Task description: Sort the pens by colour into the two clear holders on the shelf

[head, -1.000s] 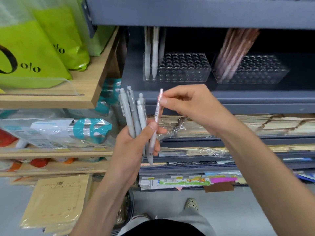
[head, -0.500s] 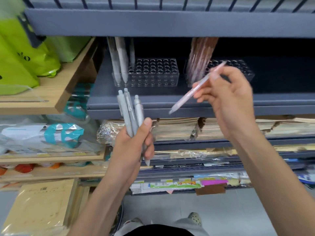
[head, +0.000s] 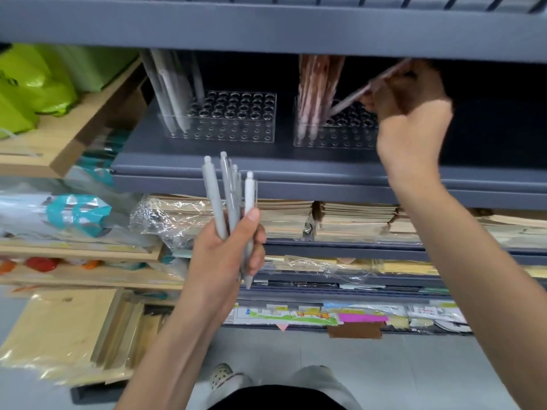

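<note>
Two clear holders with rows of holes stand on the dark grey shelf (head: pixel 266 165). The left holder (head: pixel 236 119) has a few grey pens (head: pixel 174 93) standing at its left end. The right holder (head: pixel 340 128) has several pink pens (head: pixel 316 87) at its left end. My right hand (head: pixel 405 96) is raised over the right holder and pinches one pink pen (head: pixel 352 99), tilted with its tip down-left above the holes. My left hand (head: pixel 228 255) stays below the shelf edge and grips a bunch of grey pens (head: pixel 231 196) upright.
An upper shelf edge (head: pixel 266 22) hangs low over the holders. Green bags (head: pixel 38 84) sit on a wooden shelf at the left. Stacks of wrapped paper goods (head: pixel 325 220) fill the lower shelves. Yellow packets (head: pixel 59 329) lie at the lower left near the floor.
My right hand drew the pink pen out of the bunch in my left hand and carried it up and right to the right holder. My left hand stayed put.
</note>
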The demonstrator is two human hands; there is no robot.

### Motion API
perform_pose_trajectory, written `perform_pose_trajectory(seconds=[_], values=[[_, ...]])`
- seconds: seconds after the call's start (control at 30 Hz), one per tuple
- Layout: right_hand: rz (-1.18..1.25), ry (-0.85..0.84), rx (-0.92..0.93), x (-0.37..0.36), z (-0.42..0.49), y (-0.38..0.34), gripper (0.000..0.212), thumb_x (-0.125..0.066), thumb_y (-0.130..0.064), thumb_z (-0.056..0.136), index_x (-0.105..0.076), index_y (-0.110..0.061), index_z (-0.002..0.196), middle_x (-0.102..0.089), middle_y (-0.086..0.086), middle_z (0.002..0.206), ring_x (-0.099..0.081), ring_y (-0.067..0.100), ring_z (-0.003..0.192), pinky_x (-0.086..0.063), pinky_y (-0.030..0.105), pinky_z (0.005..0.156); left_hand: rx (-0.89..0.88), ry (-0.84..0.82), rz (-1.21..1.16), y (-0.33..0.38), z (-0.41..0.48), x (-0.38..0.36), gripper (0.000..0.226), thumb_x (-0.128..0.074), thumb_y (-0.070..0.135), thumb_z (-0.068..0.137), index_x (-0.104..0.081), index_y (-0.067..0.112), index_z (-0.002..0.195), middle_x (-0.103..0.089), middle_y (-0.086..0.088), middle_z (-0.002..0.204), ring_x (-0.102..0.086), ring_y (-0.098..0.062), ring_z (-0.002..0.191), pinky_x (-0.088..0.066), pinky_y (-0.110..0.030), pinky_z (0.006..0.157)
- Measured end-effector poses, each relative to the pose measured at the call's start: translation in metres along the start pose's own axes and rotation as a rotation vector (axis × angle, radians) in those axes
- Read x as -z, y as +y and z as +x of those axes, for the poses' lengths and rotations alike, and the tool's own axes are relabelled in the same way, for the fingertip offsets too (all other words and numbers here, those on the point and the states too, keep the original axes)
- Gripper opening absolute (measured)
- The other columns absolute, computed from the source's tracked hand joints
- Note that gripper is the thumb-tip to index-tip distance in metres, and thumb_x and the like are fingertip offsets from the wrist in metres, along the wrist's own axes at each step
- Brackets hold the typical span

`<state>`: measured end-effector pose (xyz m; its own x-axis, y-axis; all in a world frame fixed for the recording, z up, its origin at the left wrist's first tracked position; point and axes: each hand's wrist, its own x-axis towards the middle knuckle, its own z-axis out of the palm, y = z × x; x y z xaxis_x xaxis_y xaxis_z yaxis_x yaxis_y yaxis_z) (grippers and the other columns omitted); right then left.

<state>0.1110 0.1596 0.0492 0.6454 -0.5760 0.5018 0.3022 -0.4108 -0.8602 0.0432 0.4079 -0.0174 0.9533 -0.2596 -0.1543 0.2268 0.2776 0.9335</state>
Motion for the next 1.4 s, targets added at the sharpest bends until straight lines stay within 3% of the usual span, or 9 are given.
perform_pose_trajectory(seconds=[0.13, 0.3, 0.43, 0.63, 0.9, 1.03, 1.1, 1.23, 1.4], values=[[-0.317, -0.126, 0.055, -0.012, 0.017, 0.002, 0.020, -0.058, -0.026, 0.095, -0.063, -0.009, 0.104, -0.071, 0.007, 0.093, -0.067, 0.024, 0.091, -0.052, 0.032, 0.082, -0.028, 0.022, -0.012, -0.007, -0.004, -0.005, 0.027, -0.061, 0.042, 0.087, -0.063, 0.015, 0.090, -0.061, 0.000, 0.068, -0.043, -0.012, 0.044, -0.038, -0.021, 0.040], [-0.623, -0.266, 0.116, -0.023, 0.029, -0.006, 0.034, -0.053, -0.036, 0.098, -0.062, -0.015, 0.123, -0.072, 0.002, 0.105, -0.057, 0.021, 0.107, -0.033, 0.020, 0.077, -0.002, 0.057, -0.001, -0.013, -0.005, -0.008, 0.021, -0.055, 0.030, 0.097, -0.062, 0.010, 0.099, -0.059, -0.001, 0.070, -0.039, -0.010, 0.043, -0.035, -0.021, 0.039], [-0.706, -0.284, 0.137, -0.027, 0.029, -0.012, 0.034, -0.052, -0.036, 0.099, -0.061, -0.014, 0.123, -0.071, 0.005, 0.106, -0.055, 0.029, 0.111, -0.035, 0.024, 0.082, 0.000, 0.078, -0.001, -0.016, -0.004, -0.006, 0.018, -0.044, 0.012, 0.104, -0.062, 0.007, 0.108, -0.064, -0.004, 0.077, -0.042, -0.012, 0.047, -0.038, -0.022, 0.042], [-0.768, -0.333, 0.179, -0.031, 0.029, -0.020, 0.029, -0.052, -0.028, 0.097, -0.060, -0.010, 0.120, -0.068, 0.012, 0.112, -0.059, 0.035, 0.109, -0.043, 0.032, 0.093, -0.057, 0.005, -0.034, -0.012, -0.005, -0.001, 0.023, -0.057, 0.029, 0.093, -0.064, 0.012, 0.107, -0.074, -0.011, 0.102, -0.047, -0.012, 0.049, -0.044, -0.020, 0.046], [-0.598, -0.241, -0.004, -0.025, 0.015, -0.019, 0.035, -0.058, -0.023, 0.090, -0.061, -0.018, 0.125, -0.071, -0.002, 0.110, -0.062, 0.023, 0.108, -0.046, 0.022, 0.094, -0.090, -0.023, -0.050, -0.006, 0.003, 0.018, 0.018, -0.064, 0.026, 0.090, -0.059, 0.011, 0.100, -0.075, -0.015, 0.101, -0.053, -0.015, 0.049, -0.046, -0.023, 0.045], [-0.260, -0.077, 0.024, -0.019, -0.028, -0.031, 0.021, -0.058, -0.016, 0.081, -0.070, -0.026, 0.094, -0.071, -0.014, 0.082, -0.065, 0.003, 0.077, -0.053, 0.024, 0.075, -0.080, -0.031, -0.060, -0.003, 0.006, 0.030, 0.019, -0.066, 0.028, 0.091, -0.063, 0.011, 0.100, -0.075, -0.014, 0.100, -0.056, -0.016, 0.050, -0.046, -0.024, 0.044], [-0.231, -0.228, 0.015, -0.026, -0.054, -0.038, 0.013, -0.064, -0.019, 0.083, -0.072, -0.029, 0.081, -0.070, -0.016, 0.074, -0.063, 0.000, 0.069, -0.052, 0.024, 0.069, -0.068, -0.034, -0.054, 0.000, 0.008, 0.035, 0.023, -0.066, 0.030, 0.091, -0.064, 0.010, 0.102, -0.076, -0.014, 0.101, -0.057, -0.015, 0.050, -0.046, -0.024, 0.043], [-0.178, -0.618, -0.061, -0.050, -0.092, -0.050, 0.011, -0.073, -0.031, 0.085, -0.077, -0.022, 0.088, -0.072, -0.006, 0.085, -0.066, 0.017, 0.080, -0.054, 0.034, 0.075, -0.051, -0.058, -0.049, 0.006, 0.011, 0.048, 0.034, -0.068, 0.035, 0.090, -0.066, 0.005, 0.105, -0.076, -0.014, 0.099, -0.059, -0.015, 0.049, -0.046, -0.024, 0.042], [-0.016, -0.733, -0.172, -0.079, -0.108, -0.059, 0.015, -0.073, -0.020, 0.085, -0.074, -0.005, 0.090, -0.068, 0.011, 0.083, -0.059, 0.019, 0.071, -0.052, 0.034, 0.071, -0.051, -0.088, -0.042, 0.016, 0.013, 0.071, 0.025, -0.062, 0.034, 0.092, -0.074, 0.014, 0.101, -0.076, -0.017, 0.100, -0.065, -0.020, 0.055, -0.049, -0.026, 0.043]])
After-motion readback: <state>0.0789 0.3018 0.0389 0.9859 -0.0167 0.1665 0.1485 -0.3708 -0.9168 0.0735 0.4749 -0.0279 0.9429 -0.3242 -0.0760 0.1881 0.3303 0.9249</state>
